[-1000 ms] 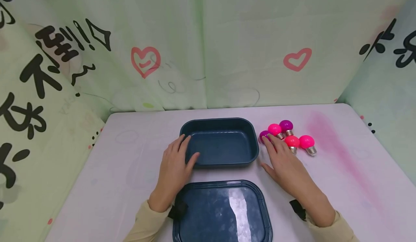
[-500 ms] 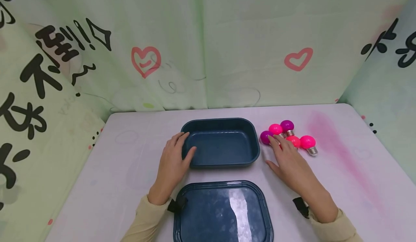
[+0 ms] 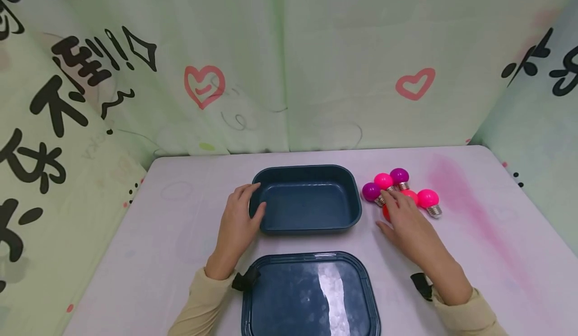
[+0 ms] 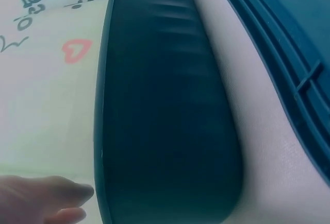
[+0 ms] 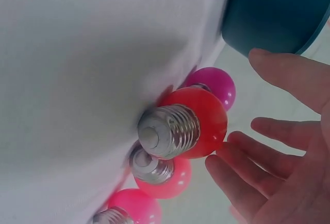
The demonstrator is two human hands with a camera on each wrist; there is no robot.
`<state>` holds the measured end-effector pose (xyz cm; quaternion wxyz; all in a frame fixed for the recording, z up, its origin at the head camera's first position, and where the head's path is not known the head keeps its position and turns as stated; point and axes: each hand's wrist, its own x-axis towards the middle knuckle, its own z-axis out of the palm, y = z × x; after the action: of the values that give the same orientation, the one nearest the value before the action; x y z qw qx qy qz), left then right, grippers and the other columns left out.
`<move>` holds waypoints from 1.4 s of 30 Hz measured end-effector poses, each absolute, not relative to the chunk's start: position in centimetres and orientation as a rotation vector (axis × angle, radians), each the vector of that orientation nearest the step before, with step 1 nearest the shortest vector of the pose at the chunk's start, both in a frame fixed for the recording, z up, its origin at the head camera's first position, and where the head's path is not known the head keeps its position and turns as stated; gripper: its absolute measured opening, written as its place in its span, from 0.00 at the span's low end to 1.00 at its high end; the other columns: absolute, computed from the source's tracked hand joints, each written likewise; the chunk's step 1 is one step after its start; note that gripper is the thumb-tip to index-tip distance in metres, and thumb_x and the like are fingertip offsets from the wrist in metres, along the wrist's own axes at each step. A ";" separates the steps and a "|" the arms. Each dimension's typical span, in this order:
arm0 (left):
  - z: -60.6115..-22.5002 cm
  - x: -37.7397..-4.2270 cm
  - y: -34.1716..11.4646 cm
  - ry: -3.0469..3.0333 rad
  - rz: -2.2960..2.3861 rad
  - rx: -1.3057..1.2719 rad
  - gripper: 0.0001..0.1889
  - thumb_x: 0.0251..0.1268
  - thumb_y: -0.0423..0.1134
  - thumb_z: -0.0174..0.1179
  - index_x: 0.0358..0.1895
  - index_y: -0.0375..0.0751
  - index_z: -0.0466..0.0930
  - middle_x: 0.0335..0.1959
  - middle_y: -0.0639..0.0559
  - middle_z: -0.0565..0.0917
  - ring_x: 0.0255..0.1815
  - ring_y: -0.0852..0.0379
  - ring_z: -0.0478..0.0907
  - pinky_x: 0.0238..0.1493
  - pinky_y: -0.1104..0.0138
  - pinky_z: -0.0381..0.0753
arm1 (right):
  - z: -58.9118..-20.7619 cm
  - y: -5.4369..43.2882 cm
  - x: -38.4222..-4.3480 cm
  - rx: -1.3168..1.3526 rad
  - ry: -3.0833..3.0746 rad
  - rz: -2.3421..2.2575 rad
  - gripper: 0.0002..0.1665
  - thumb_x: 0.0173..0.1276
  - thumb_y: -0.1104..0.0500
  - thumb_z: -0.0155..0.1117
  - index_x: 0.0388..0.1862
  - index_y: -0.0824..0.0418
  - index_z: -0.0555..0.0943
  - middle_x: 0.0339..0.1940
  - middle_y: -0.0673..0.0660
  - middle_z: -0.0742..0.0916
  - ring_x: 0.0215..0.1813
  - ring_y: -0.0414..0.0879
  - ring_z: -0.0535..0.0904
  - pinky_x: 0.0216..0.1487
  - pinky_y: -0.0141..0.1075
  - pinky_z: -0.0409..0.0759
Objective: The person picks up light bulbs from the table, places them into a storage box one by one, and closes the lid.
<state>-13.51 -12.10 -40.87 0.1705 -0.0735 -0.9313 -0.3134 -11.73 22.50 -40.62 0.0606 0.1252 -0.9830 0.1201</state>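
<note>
A dark blue rectangular container [image 3: 311,205] stands on the table. My left hand [image 3: 237,228] is at its left end, fingertips close to the rim and thumb spread; the left wrist view shows fingers [image 4: 62,195] beside the rim. To its right lies a cluster of round light bulbs: a purple bulb [image 3: 371,191], another purple bulb [image 3: 399,176], a pink bulb [image 3: 383,180] and more. My right hand [image 3: 411,230] hovers over their near side with loosely spread fingers. In the right wrist view a red bulb [image 5: 203,123] is beside its fingertips, not enclosed; contact is unclear.
A dark blue lid [image 3: 311,296] lies flat in front of the container, near my left sleeve. A pale cloth with drawings [image 3: 289,75] walls in the back and sides. The white tabletop [image 3: 487,276] extends to the right of my right forearm.
My right hand has shifted right and slightly toward me, bringing a red bulb and the left purple bulb's base into view. My left hand has moved slightly left at the container's end.
</note>
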 end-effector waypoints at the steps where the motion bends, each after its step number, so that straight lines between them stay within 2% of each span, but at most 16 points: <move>1: -40.9 -13.5 -12.1 -2.642 -0.896 -0.208 0.23 0.66 0.37 0.65 0.64 0.39 0.76 0.61 0.40 0.76 0.61 0.41 0.73 0.61 0.49 0.75 | -40.6 22.6 -11.7 0.372 -2.978 0.368 0.50 0.53 0.59 0.80 0.70 0.73 0.66 0.65 0.75 0.71 0.67 0.71 0.66 0.53 0.61 0.79; 6: -41.0 -13.7 -12.4 -2.645 -0.947 -0.179 0.24 0.66 0.37 0.65 0.64 0.38 0.76 0.60 0.39 0.76 0.61 0.42 0.73 0.61 0.49 0.74 | -40.7 22.9 -11.8 0.376 -2.963 0.378 0.48 0.53 0.60 0.79 0.69 0.74 0.67 0.63 0.75 0.73 0.65 0.70 0.67 0.51 0.60 0.80; 20: -41.6 -14.4 -13.0 -2.623 -1.159 -0.102 0.23 0.66 0.32 0.63 0.64 0.32 0.74 0.58 0.37 0.77 0.53 0.44 0.78 0.53 0.52 0.80 | -41.1 23.2 -12.0 0.400 -2.938 0.364 0.41 0.50 0.62 0.81 0.62 0.73 0.74 0.54 0.73 0.78 0.57 0.68 0.73 0.45 0.56 0.84; 26: -42.2 -14.7 -13.5 -2.546 -1.348 -0.083 0.23 0.64 0.26 0.58 0.64 0.30 0.74 0.53 0.36 0.78 0.48 0.44 0.80 0.53 0.53 0.81 | -41.0 23.3 -12.0 0.405 -2.964 0.349 0.43 0.47 0.65 0.82 0.62 0.73 0.75 0.55 0.72 0.78 0.59 0.67 0.73 0.45 0.56 0.84; 31: -42.7 -15.1 -13.8 -2.507 -1.454 -0.028 0.24 0.62 0.25 0.58 0.64 0.30 0.74 0.54 0.36 0.79 0.49 0.44 0.82 0.53 0.54 0.82 | -40.9 23.3 -12.0 0.423 -2.961 0.321 0.43 0.45 0.67 0.82 0.63 0.72 0.75 0.55 0.72 0.78 0.59 0.67 0.73 0.45 0.56 0.84; 33: -42.8 -15.3 -14.0 -2.510 -1.513 0.011 0.24 0.62 0.26 0.58 0.64 0.31 0.75 0.54 0.37 0.80 0.49 0.45 0.81 0.52 0.57 0.82 | -40.9 23.4 -12.0 0.425 -2.958 0.315 0.43 0.45 0.67 0.82 0.62 0.71 0.76 0.55 0.72 0.78 0.59 0.67 0.73 0.45 0.56 0.84; 38: -42.8 -15.8 -14.7 -2.467 -1.903 0.157 0.24 0.65 0.28 0.57 0.65 0.35 0.75 0.55 0.37 0.80 0.49 0.52 0.79 0.45 0.71 0.80 | -41.0 23.5 -12.0 0.410 -2.966 0.318 0.42 0.46 0.68 0.82 0.62 0.71 0.76 0.54 0.72 0.78 0.58 0.67 0.74 0.45 0.56 0.83; 42: -43.0 -16.2 -15.3 -2.385 -2.170 0.245 0.24 0.66 0.28 0.57 0.66 0.37 0.74 0.57 0.36 0.78 0.47 0.56 0.78 0.42 0.74 0.80 | -41.0 23.5 -12.1 0.399 -2.979 0.331 0.41 0.48 0.68 0.81 0.62 0.71 0.76 0.54 0.72 0.78 0.58 0.67 0.73 0.47 0.56 0.83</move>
<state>-16.20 -15.26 -43.01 -0.0459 0.0756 -0.7367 -0.6704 -12.08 23.55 -40.96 0.0588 0.1318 -0.9835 0.1094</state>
